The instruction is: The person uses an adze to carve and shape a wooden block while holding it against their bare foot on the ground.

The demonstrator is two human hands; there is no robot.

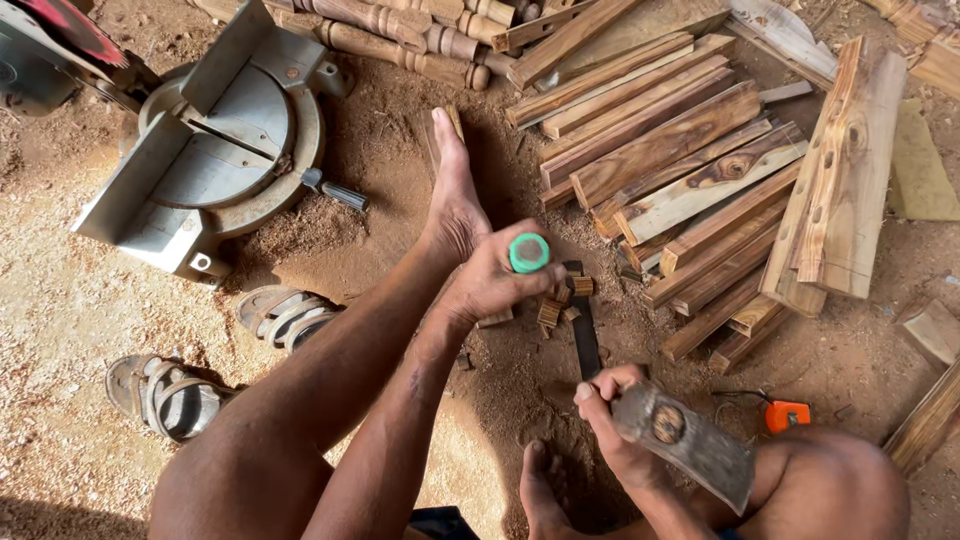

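Note:
My left hand [487,283] is closed around an upright chisel with a green-capped handle [529,252], held over several small wood blocks [560,300] on the sawdust floor. A dark flat strip [584,335] lies just beside the blocks, running toward me. My right hand [608,420] grips a worn grey hatchet head [688,446] low near my right knee, below and to the right of the chisel. My left foot [455,190] stretches out past the left hand, and my right foot [543,492] rests close to the right hand.
A mitre saw [225,150] stands at the upper left. Two sandals [285,315] [165,395] lie at the left. A pile of wooden slats and planks [700,170] fills the upper right. Turned wooden legs [400,35] lie at the top. A small orange tool [788,415] sits at the right.

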